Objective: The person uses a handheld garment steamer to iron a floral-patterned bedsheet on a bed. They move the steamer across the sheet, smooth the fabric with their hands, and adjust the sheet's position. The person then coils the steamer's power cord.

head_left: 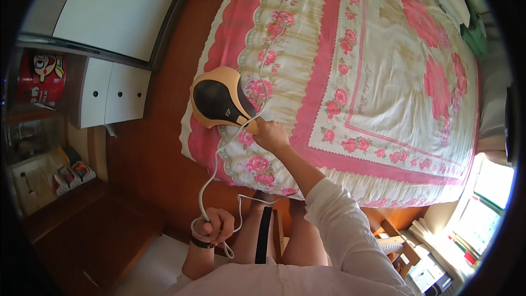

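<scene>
tan appliance (216, 98): right grip (271, 135) wrapped its handle (252, 127)
white cord (201, 194): left grip (218, 226) curled round it; crossed handle, seemed snag-prone

handheld bed vacuum (216, 97): underside hidden; grip mostly covered by the right hand (271, 135). power cord (201, 199): partly concealed within the left hand's (220, 226) curled fingers. floral bedspread (394, 104): cropped by the top edge. white basket (75, 185): contents too small to identify. window (493, 192): washed out by glare, outside view indistinct.
</scene>
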### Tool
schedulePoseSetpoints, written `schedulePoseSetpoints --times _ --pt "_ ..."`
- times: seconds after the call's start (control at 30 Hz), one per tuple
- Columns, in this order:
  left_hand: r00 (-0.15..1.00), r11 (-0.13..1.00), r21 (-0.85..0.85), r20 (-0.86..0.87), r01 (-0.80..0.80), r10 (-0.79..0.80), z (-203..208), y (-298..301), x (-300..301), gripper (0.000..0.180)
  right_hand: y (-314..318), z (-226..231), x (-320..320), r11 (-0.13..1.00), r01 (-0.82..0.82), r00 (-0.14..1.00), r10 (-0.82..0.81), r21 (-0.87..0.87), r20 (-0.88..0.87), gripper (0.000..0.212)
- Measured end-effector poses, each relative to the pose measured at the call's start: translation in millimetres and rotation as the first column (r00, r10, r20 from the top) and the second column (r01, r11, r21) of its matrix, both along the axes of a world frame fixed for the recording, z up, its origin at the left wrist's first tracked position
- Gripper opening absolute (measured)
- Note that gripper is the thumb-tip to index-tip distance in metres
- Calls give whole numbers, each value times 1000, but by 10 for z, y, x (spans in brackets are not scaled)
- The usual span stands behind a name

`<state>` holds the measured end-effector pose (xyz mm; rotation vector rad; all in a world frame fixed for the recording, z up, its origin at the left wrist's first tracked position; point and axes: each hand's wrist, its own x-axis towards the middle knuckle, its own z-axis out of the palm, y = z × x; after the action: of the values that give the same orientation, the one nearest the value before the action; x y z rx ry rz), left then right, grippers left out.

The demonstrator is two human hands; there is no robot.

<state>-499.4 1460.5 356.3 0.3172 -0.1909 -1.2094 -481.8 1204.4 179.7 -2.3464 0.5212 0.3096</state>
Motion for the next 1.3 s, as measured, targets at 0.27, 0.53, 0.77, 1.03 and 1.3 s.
schedulePoseSetpoints --times 0.27,0.53,0.77,1.03,1.3 --pt "984 980 -109 -68 -169 163 76 -249 43 56 -484 -115 -1605 976 190 982 -190 -106 12 26" --pt "830 754 451 -48 -479 556 -840 -580 130 62 -506 163 -3421 835 524 839 -540 -170 -64 21" --pt "325 104 308 913 -946 246 -72 -1030 115 61 -213 239 -4062 580 799 581 -813 -160 -49 21" --pt "132 -94 159 961 -983 242 352 -721 171 50 -940 184 -2777 575 812 570 -818 -99 -72 26" --pt "53 -194 151 899 -969 435 662 -838 0 54 -2214 32 -704 749 658 752 -659 -75 22 35"
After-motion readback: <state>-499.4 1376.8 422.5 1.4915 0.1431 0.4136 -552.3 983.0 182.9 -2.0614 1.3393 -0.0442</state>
